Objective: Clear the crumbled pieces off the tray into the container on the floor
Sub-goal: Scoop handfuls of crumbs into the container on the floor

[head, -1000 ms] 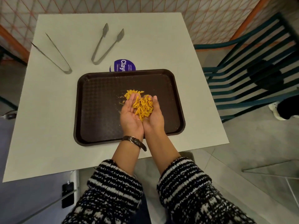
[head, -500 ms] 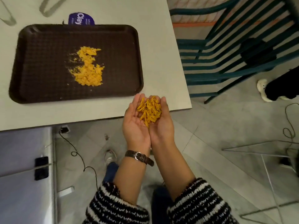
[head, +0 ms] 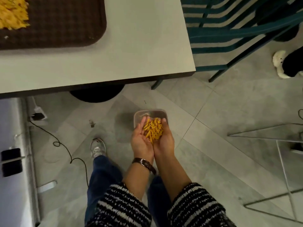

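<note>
My left hand (head: 140, 140) and my right hand (head: 164, 140) are cupped together, palms up, holding a heap of yellow crumbled pieces (head: 153, 129). They hover above a clear plastic container (head: 150, 113) that stands on the grey tiled floor; my fingers hide its near half. The dark brown tray (head: 65, 27) lies on the white table at the top left, with more yellow crumbled pieces on the tray (head: 11, 13) at the frame's edge.
The white table (head: 139, 46) overhangs the floor, its black round base (head: 96, 95) just behind the container. A teal slatted chair (head: 229, 30) stands at the right. A black cable (head: 65, 145), my shoe (head: 98, 148) and a metal wire frame (head: 278, 161) are on the floor.
My cupped hands carried the pieces from over the tray, past the table edge, down to above the floor container. The view tilted down, so the tray slid to the top left.
</note>
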